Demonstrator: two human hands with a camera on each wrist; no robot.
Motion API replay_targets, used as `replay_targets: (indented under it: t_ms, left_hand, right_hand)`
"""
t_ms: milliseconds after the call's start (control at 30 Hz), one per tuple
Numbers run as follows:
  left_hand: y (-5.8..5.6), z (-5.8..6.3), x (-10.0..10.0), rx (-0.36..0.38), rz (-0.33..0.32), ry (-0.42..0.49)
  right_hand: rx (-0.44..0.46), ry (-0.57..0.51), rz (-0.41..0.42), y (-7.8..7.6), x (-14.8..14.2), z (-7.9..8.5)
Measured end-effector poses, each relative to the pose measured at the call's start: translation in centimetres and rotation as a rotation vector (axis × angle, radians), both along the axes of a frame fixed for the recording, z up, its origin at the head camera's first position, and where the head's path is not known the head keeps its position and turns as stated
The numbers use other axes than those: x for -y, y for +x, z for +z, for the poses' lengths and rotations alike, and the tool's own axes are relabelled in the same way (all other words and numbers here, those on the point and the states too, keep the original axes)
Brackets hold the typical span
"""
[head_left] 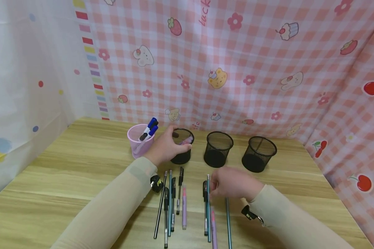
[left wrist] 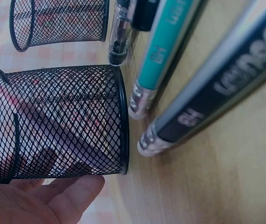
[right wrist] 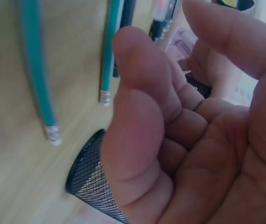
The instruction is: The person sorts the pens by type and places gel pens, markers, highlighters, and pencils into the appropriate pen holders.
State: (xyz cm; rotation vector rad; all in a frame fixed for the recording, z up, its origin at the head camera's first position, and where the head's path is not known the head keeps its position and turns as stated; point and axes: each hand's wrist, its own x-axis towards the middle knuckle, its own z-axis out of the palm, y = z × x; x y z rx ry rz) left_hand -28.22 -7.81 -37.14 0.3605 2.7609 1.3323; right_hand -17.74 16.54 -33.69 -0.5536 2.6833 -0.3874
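My left hand (head_left: 166, 147) grips a black mesh pen cup (head_left: 180, 159), fingers round its far side and thumb at the near rim. A pink-and-purple highlighter (left wrist: 62, 130) leans inside that cup. My right hand (head_left: 237, 182) is over the right-hand group of pens, fingers bent and thumb apart, with nothing between them in the right wrist view. Near it lie a black-capped gel pen (head_left: 205, 214), a teal pencil (head_left: 208, 224), a highlighter (head_left: 214, 230) and another teal pencil (head_left: 229, 224).
A pink cup (head_left: 137, 147) with blue- and black-capped markers (head_left: 149, 129) stands left. Two more black mesh cups, one central (head_left: 216, 157) and one right (head_left: 255, 162), stand rightward. Between my arms lie a black pencil (head_left: 160, 211), teal pencil (head_left: 170, 211), several gel pens and a highlighter (head_left: 184, 211).
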Motion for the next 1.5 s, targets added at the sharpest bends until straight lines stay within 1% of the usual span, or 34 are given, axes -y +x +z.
replay_targets:
  t_ms: [200,333,467,600,1133,1500]
  left_hand:
    - [0.0,0.0,0.0,-0.001,0.005,-0.008]
    - [0.1,0.1,0.0,-0.002,0.003,-0.004]
    - [0.1,0.1,0.0,-0.004,0.001,0.001]
    - [0.1,0.1,0.0,-0.01,-0.003,0.0]
    - [0.2,0.1,0.0,-0.012,-0.004,0.017]
    - [0.2,0.1,0.0,-0.006,-0.001,0.011]
  right_hand:
    - [0.015,0.025,-0.047,1.4,-0.4,-0.7]
    - [0.026,0.027,-0.049,1.9,-0.4,-1.1]
    - [0.051,-0.006,-0.046,2.2,-0.5,-1.5]
    - [0.068,-0.033,-0.046,2.4,-0.5,-1.8]
    - [0.052,-0.042,-0.039,2.6,-0.2,-2.1]
    - [0.033,-0.003,-0.052,2.6,0.1,-2.2]
